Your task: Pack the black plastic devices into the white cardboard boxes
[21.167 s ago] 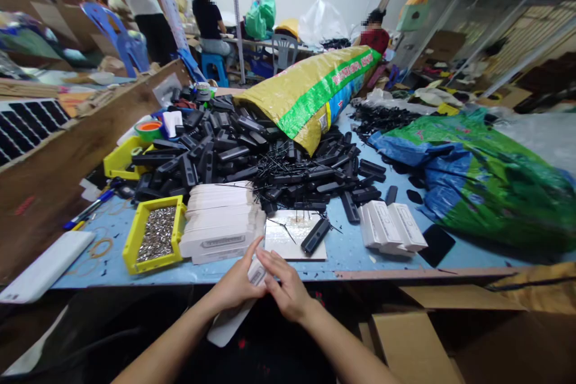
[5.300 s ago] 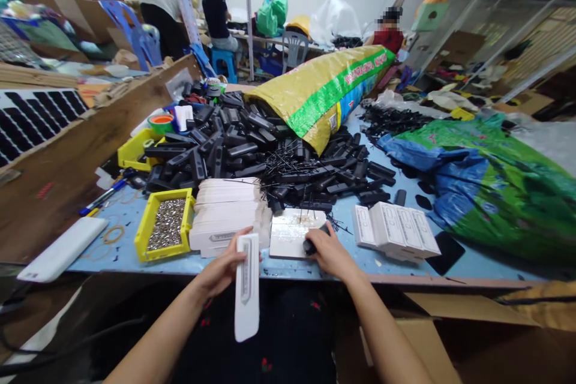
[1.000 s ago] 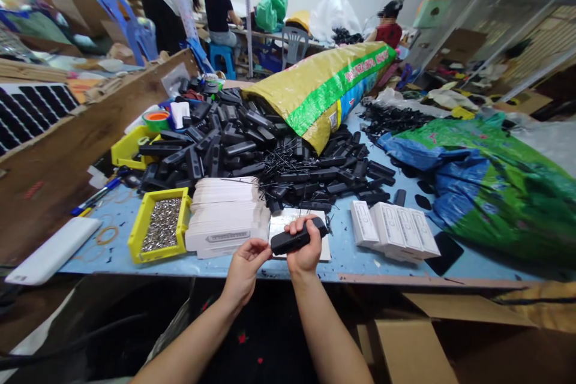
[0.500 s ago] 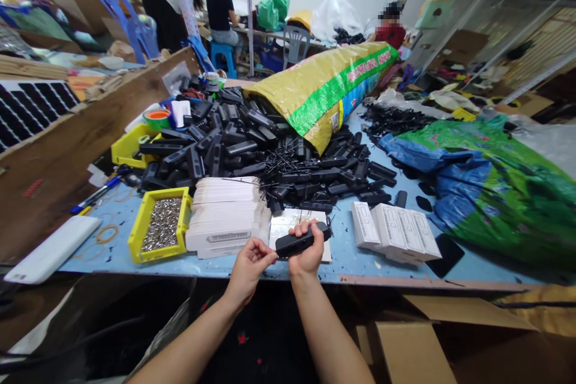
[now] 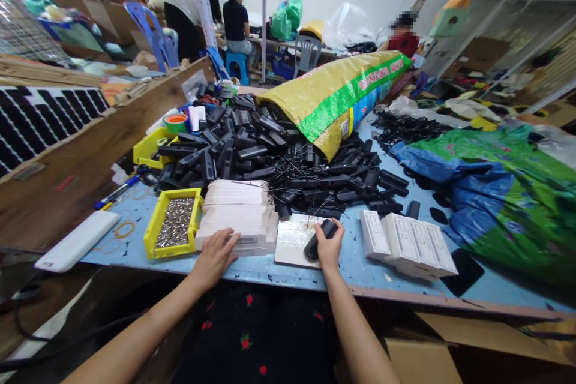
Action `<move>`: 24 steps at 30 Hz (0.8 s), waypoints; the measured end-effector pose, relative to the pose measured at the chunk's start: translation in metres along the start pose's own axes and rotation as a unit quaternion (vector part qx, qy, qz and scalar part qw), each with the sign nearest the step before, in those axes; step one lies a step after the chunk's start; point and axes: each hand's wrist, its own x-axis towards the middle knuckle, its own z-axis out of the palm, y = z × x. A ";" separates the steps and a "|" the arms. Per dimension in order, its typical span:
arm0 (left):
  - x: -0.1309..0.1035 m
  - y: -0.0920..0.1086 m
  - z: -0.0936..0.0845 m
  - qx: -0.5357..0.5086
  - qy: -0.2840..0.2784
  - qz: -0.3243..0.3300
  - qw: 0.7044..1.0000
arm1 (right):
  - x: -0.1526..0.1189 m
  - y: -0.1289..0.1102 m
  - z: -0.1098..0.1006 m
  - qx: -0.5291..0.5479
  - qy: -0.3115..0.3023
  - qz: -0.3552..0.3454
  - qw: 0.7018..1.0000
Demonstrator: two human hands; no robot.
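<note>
1. Now my left hand (image 5: 213, 257) has gone from the black piece (image 5: 311, 248) to the cards (image 5: 237, 210) left of the board (image 5: 290, 247); its fingers are half curled, and I can't tell whether they grip one.
2. My right hand (image 5: 332, 247) is closed around the piece, at the board's right part.
3. So the right alone has the piece, freeing the left for the cards.

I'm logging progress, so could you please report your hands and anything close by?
Left hand at white card stack. Right hand gripping black case at white board. Black wires behind board.
</note>
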 end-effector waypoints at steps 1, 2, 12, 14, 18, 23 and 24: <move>0.004 0.005 -0.008 -0.011 -0.038 -0.009 0.999 | -0.002 0.000 -0.001 -0.064 0.015 -0.049 0.997; 0.009 0.010 -0.018 -0.032 -0.086 -0.019 0.996 | -0.006 -0.002 -0.002 -0.111 0.022 -0.107 0.988; 0.016 0.061 -0.046 -0.593 -0.246 -0.157 0.750 | -0.086 -0.084 0.019 -0.123 -0.303 -0.418 0.848; 0.010 0.063 -0.039 -0.631 -0.205 -0.167 0.729 | -0.087 -0.085 0.014 -0.121 -0.360 -0.402 0.833; 0.003 0.056 -0.043 -0.533 -0.149 -0.152 0.819 | -0.083 -0.083 -0.001 -0.119 -0.464 -0.297 0.826; 0.010 0.060 -0.066 -0.472 -0.157 -0.056 0.866 | -0.084 -0.070 0.009 0.133 -0.385 -0.019 0.913; 0.011 0.064 -0.067 -0.476 -0.171 -0.042 0.862 | -0.087 -0.067 0.013 0.176 -0.382 0.047 0.906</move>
